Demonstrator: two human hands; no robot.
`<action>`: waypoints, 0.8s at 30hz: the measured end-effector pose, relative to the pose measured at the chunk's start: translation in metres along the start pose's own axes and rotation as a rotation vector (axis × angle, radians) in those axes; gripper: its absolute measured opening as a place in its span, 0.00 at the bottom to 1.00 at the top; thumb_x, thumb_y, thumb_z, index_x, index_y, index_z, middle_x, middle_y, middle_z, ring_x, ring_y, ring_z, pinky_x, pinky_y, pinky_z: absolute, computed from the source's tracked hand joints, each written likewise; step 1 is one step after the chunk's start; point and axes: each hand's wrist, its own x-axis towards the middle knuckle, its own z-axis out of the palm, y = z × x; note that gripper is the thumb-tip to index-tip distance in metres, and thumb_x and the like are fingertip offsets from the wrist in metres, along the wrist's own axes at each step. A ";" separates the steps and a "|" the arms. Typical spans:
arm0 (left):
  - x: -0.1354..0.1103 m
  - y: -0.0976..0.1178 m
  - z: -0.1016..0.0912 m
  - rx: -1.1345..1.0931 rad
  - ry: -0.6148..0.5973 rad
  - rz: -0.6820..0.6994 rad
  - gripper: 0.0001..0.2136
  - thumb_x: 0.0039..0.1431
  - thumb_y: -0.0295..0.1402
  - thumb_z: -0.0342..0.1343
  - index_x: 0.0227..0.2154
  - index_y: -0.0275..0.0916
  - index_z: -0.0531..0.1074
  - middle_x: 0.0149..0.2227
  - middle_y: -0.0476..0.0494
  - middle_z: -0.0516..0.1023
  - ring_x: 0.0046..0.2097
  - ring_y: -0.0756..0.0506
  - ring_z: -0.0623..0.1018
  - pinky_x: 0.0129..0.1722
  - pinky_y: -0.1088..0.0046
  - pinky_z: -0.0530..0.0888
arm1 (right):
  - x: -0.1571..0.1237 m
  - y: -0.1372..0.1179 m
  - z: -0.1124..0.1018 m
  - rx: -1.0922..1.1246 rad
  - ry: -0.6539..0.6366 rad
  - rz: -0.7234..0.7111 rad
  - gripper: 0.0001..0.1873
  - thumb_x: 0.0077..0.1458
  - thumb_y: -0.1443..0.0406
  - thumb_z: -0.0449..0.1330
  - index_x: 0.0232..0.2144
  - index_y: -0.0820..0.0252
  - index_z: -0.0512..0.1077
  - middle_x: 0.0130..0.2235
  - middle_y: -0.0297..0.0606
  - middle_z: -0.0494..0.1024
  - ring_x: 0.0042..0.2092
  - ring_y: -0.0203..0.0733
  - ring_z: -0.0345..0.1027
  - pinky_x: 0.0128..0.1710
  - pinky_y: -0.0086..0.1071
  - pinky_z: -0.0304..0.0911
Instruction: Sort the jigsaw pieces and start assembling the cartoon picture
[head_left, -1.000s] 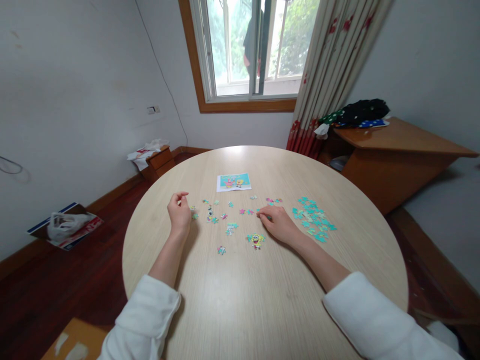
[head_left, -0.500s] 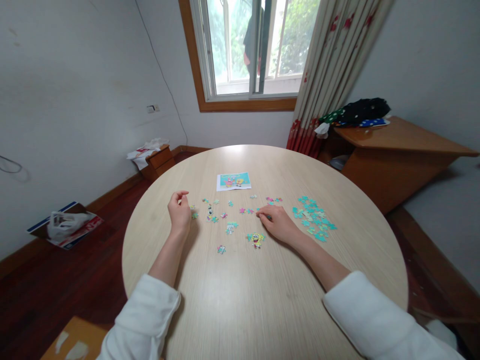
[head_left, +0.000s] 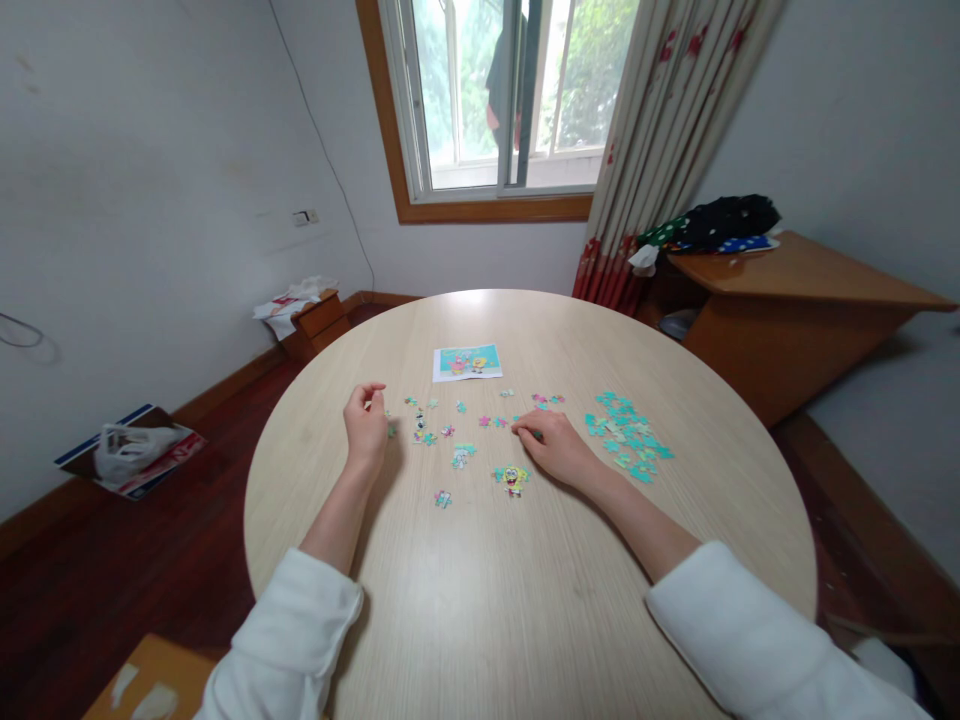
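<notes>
Both my hands rest on a round light-wood table (head_left: 525, 620) among scattered jigsaw pieces. My left hand (head_left: 365, 428) is loosely curled with thumb and forefinger pinched near a small piece (head_left: 390, 430); whether it holds anything is unclear. My right hand (head_left: 555, 445) lies flat-ish, its fingertips pressed on a small piece (head_left: 526, 431) on the table. A yellow cartoon-figure cluster (head_left: 512, 479) lies just left of my right wrist. A pile of teal pieces (head_left: 626, 436) sits to the right. A printed reference picture (head_left: 466, 363) lies farther back.
Loose pieces (head_left: 442, 498) dot the table between my hands. A wooden desk (head_left: 787, 300) with dark clothes stands at the right by a curtain (head_left: 660, 140). Behind the table is a window (head_left: 502, 90). A plastic bag (head_left: 127, 450) lies on the floor left.
My left hand has shifted slightly to the right, toward the pieces. My right hand has stayed in place on its piece.
</notes>
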 end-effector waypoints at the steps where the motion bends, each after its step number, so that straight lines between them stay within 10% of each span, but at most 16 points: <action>1: -0.003 0.000 0.002 0.021 -0.039 0.020 0.07 0.53 0.30 0.47 0.30 0.38 0.69 0.27 0.48 0.70 0.31 0.49 0.70 0.32 0.75 0.67 | 0.000 0.000 0.000 0.001 0.000 0.003 0.12 0.53 0.71 0.52 0.30 0.60 0.76 0.35 0.40 0.79 0.38 0.41 0.70 0.43 0.35 0.61; 9: -0.032 0.001 0.028 0.414 -0.455 0.378 0.12 0.56 0.30 0.46 0.36 0.36 0.75 0.39 0.38 0.72 0.43 0.42 0.69 0.47 0.63 0.66 | 0.001 0.000 0.002 0.030 0.004 0.001 0.11 0.53 0.71 0.52 0.30 0.60 0.76 0.35 0.40 0.79 0.38 0.40 0.71 0.42 0.35 0.61; 15: -0.040 0.009 0.039 0.692 -0.572 0.452 0.16 0.60 0.33 0.44 0.44 0.40 0.73 0.47 0.35 0.68 0.46 0.38 0.65 0.48 0.55 0.62 | 0.001 -0.001 0.002 0.029 0.010 0.000 0.12 0.53 0.71 0.52 0.29 0.61 0.76 0.35 0.40 0.79 0.37 0.40 0.71 0.42 0.35 0.61; 24: -0.039 0.006 0.040 0.634 -0.588 0.489 0.11 0.57 0.34 0.49 0.31 0.39 0.77 0.42 0.38 0.70 0.44 0.40 0.66 0.46 0.58 0.62 | 0.001 -0.001 0.001 0.016 0.005 -0.002 0.11 0.54 0.71 0.52 0.30 0.60 0.76 0.35 0.40 0.79 0.38 0.40 0.71 0.43 0.35 0.61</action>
